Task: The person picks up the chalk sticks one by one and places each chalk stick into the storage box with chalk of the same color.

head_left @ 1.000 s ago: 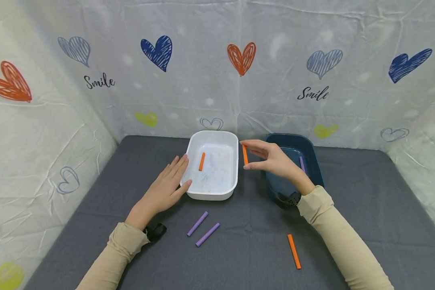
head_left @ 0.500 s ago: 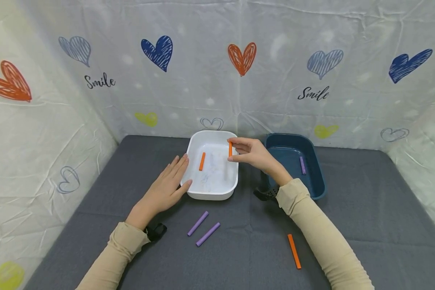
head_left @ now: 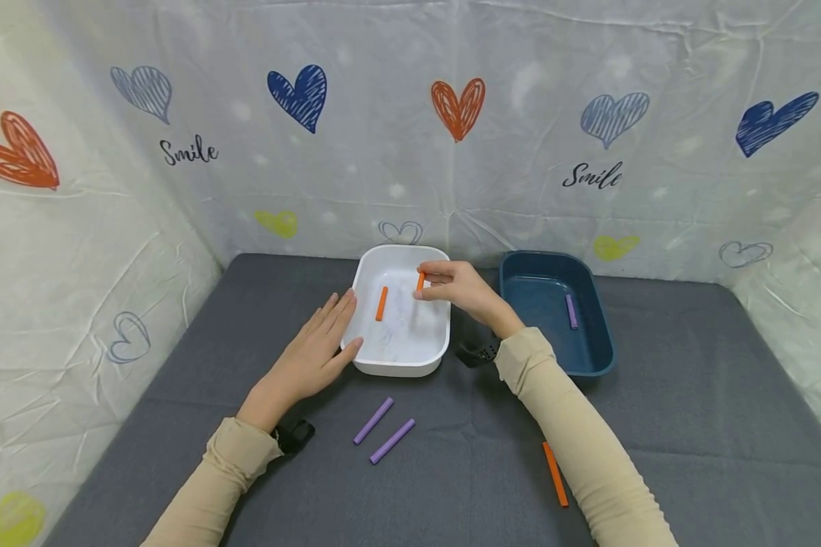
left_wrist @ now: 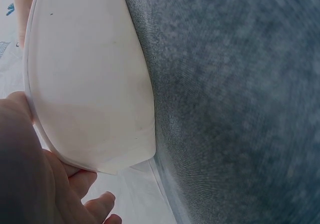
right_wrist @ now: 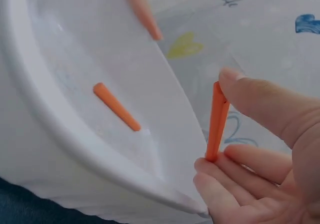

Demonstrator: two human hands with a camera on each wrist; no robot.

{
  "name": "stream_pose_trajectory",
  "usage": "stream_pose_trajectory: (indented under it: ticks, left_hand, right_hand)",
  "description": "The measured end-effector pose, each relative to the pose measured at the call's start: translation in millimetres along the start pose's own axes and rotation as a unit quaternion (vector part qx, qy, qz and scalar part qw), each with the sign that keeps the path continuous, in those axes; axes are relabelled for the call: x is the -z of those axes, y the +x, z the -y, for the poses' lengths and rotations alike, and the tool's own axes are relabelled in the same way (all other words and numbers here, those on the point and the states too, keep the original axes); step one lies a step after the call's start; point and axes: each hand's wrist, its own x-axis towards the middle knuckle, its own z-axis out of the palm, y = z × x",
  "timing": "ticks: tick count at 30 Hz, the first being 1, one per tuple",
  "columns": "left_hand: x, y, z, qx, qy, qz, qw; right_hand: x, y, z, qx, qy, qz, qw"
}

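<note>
My right hand (head_left: 470,292) pinches an orange stick (right_wrist: 217,121) end to end between thumb and fingertips, over the right part of a white tub (head_left: 400,369). Inside that tub, left of its middle, lies another orange stick (head_left: 381,304). My left hand (head_left: 311,353) rests at the tub's left rim with its fingers fairly straight; in the left wrist view the thumb and fingers touch the rim of the white wall (left_wrist: 92,78). Two purple sticks, one left (head_left: 373,421) and one right (head_left: 392,441), lie on the table in front of the tub.
To the right stands a dark blue tub (head_left: 597,334) with one purple stick (head_left: 571,311) in it. A third orange stick (head_left: 555,475) lies on the grey tablecloth (head_left: 465,494), beside the right sleeve. A white curtain (head_left: 383,167) printed with hearts hangs behind the table.
My right hand has carried the orange stick leftward, from the gap between the tubs to over the white tub. My left hand stays where it was.
</note>
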Motion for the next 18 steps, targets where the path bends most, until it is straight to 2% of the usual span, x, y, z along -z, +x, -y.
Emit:
stream_pose_trajectory:
  ticks: [5, 11, 18]
  left_hand:
    - [-0.9, -0.3, 1.3, 0.0, 0.004, -0.001, 1.0]
    - [-1.2, -0.7, 1.9, 0.0, 0.004, -0.002, 1.0]
    - [-1.6, -0.2, 1.3, -0.002, 0.004, -0.002, 1.0]
  right_hand:
    - [-2.3, 8.1, 1.0, -0.018, 0.009, -0.025, 0.999]
    - [-11.1, 17.3, 3.6, -0.032, 0.04, -0.076, 0.996]
    - [-21.7, 21.4, -0.8, -0.011, 0.068, -0.159, 0.985]
